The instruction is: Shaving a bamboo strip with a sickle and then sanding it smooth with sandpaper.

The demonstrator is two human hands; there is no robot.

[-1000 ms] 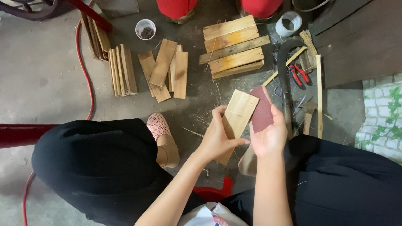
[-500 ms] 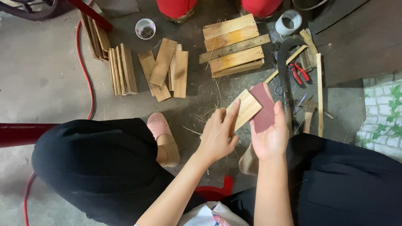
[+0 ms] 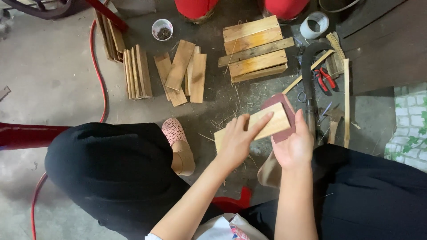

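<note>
left hand (image 3: 238,142) pressing flat wooden slat (image 3: 254,128), fingers spread along it | right hand (image 3: 294,149) cupping dark red sandpaper sheet (image 3: 287,113) beneath slat | slat likely light, stiff; gripping its edges looks best

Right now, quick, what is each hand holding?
Left hand: closed on the wood piece.
Right hand: holding the reddish sandpaper under the wood.
</note>
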